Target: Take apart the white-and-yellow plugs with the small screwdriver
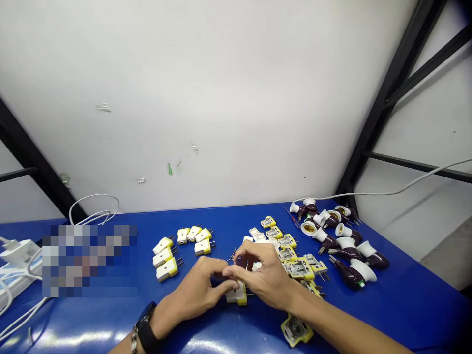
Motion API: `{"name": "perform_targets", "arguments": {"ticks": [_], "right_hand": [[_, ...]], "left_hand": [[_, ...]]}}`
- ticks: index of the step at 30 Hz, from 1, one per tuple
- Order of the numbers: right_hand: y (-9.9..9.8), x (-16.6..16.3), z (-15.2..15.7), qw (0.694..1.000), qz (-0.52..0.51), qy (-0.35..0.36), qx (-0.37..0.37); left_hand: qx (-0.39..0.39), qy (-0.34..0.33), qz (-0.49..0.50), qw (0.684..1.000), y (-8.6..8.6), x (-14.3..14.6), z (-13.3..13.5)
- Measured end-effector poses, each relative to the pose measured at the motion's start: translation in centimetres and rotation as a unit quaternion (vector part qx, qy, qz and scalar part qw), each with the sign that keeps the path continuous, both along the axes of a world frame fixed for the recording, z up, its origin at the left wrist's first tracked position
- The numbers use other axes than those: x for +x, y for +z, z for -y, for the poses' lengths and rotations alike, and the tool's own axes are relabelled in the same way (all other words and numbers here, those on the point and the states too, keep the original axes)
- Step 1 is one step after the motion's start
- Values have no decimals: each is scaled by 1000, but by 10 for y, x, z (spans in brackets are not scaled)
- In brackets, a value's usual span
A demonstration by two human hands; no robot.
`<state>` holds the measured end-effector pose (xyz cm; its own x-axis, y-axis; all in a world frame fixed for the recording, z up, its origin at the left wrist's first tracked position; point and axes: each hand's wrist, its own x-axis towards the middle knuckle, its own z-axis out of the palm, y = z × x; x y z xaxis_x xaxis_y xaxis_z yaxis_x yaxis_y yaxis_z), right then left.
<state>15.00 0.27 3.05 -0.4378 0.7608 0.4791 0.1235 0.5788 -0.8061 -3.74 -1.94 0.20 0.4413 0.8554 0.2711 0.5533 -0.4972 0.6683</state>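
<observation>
My left hand (197,287) is closed at a white-and-yellow plug (238,296) near the table's front, with the thumb on the plug's upper side. Just above that plug, my right hand (267,273) is curled in, its thumb and forefinger bent together. A dark reddish-brown thing (250,259) shows between its fingers; its kind is unclear. The fingertips of both hands nearly meet and partly cover the plug. Tiny metal pieces (233,254) lie just behind the hands. To the right, several open plug halves (299,268) have metal parts showing inside.
Closed white-and-yellow plugs (165,256) stand in groups to the left on the blue table (140,314). Maroon-and-white lamp holders (348,248) crowd the right side, near a screwdriver (294,219). White cables (29,314) and a power strip (11,280) are at far left. Black frame bars (383,98) flank the wall.
</observation>
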Motion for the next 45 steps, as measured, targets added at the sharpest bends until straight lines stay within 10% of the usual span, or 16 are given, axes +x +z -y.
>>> {"name": "perform_targets", "arguments": {"ticks": [45], "right_hand": [[2, 7, 2, 999, 39, 23, 26]], "left_hand": [[89, -52, 8, 995, -13, 0, 0]]}}
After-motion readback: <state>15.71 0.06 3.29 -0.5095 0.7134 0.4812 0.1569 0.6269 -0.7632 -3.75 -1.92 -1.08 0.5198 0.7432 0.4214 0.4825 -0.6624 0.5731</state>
